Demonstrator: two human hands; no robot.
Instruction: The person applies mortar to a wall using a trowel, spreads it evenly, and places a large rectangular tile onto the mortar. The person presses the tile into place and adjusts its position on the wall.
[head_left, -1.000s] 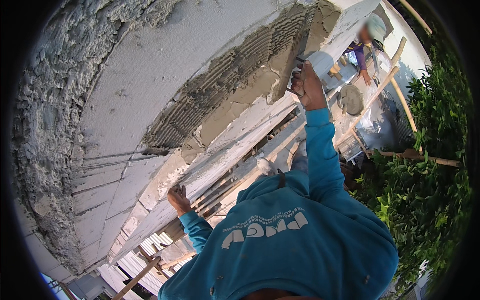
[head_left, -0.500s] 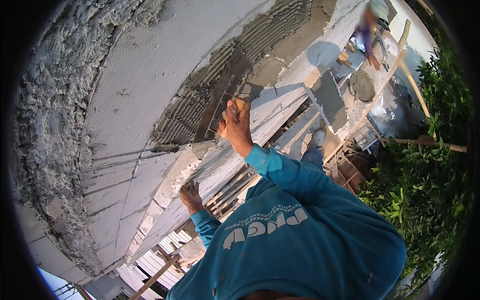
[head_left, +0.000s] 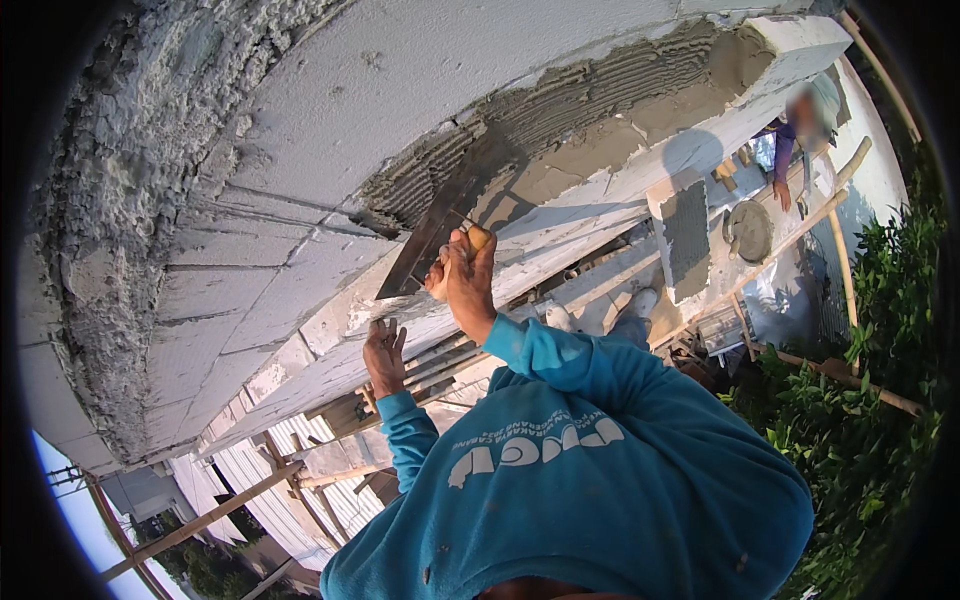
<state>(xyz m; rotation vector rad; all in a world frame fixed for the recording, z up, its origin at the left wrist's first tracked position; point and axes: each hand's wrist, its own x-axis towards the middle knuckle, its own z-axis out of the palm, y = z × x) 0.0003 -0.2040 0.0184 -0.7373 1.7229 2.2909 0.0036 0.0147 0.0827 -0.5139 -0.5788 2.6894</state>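
My right hand (head_left: 466, 282) is closed round the light wooden handle (head_left: 478, 238) of a plastering trowel. The trowel's long, dark rectangular blade (head_left: 432, 232) lies slantwise over the near end of a patch of wet grey mortar (head_left: 610, 92). Ridges run through part of the mortar; another strip of it is smoother. One end of the blade reaches past the mortar to the edge of the pale block wall (head_left: 340, 150). Close to that end, my left hand (head_left: 384, 352) holds nothing and touches the wall's edge, its fingers stretched out.
On the right, a mortar-coated board (head_left: 687, 240) stands beside a round bucket of mortar (head_left: 749, 230). A co-worker's hand (head_left: 781, 194) reaches down near the bucket. Bamboo poles (head_left: 770, 255) cross there, with leafy shrubs (head_left: 850, 470) beyond. Rough mortar (head_left: 110, 200) covers the wall at left.
My right hand has drawn the trowel toward the wall's near edge, and its blade end now overhangs the mortar. My left hand stays at the edge. The whole view has shifted.
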